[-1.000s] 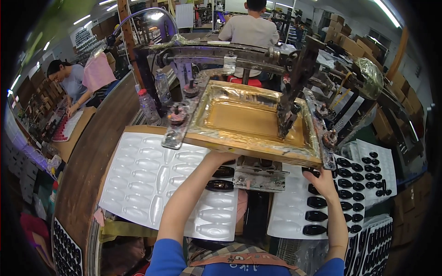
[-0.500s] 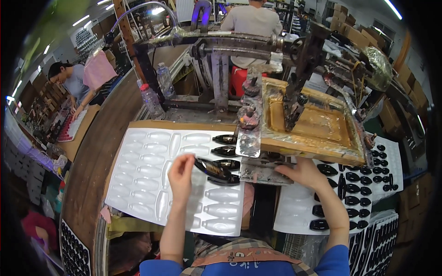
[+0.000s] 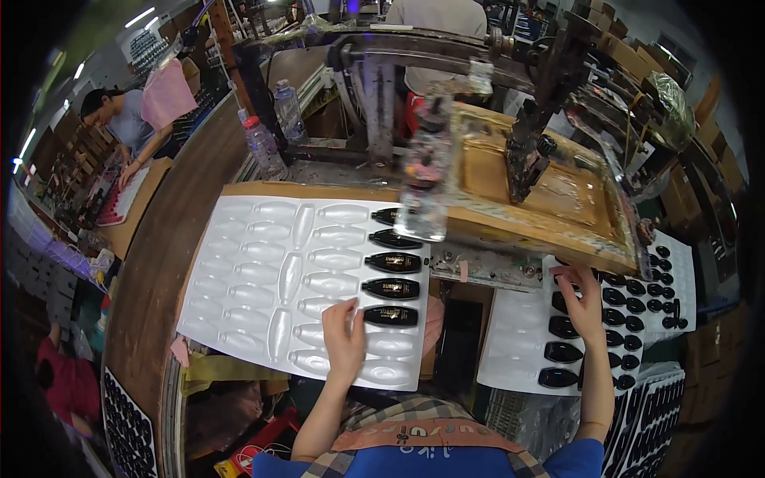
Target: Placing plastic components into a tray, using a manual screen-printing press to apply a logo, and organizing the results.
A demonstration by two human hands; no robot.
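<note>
My left hand point(image 3: 344, 338) is over the left white moulded tray point(image 3: 239, 307), its fingers a little apart and holding nothing. Its fingertips are beside the narrow end of a glossy black bottle-shaped piece point(image 3: 390, 316) with gold print. Similar black pieces point(image 3: 391, 287) lie in a column above it. My right hand point(image 3: 583, 307) reaches over the right white tray point(image 3: 510, 350), fingers extended and parted among unprinted black pieces point(image 3: 563, 327). No held piece shows in it. Ahead stands a screen-printing frame point(image 3: 542, 183) of wood, tilted above the metal jig point(image 3: 502, 267).
Metal arms and a rail point(image 3: 430, 48) span the printing machine. Plastic bottles point(image 3: 263, 147) stand at its left on the bench. More trays of black parts point(image 3: 653, 406) are at the lower right. A co-worker point(image 3: 127, 131) works at the left; another person point(image 3: 438, 16) is beyond.
My left hand has set the printed black piece into the left tray and let go. My right hand has left the jig for the right tray. The view has shifted slightly.
</note>
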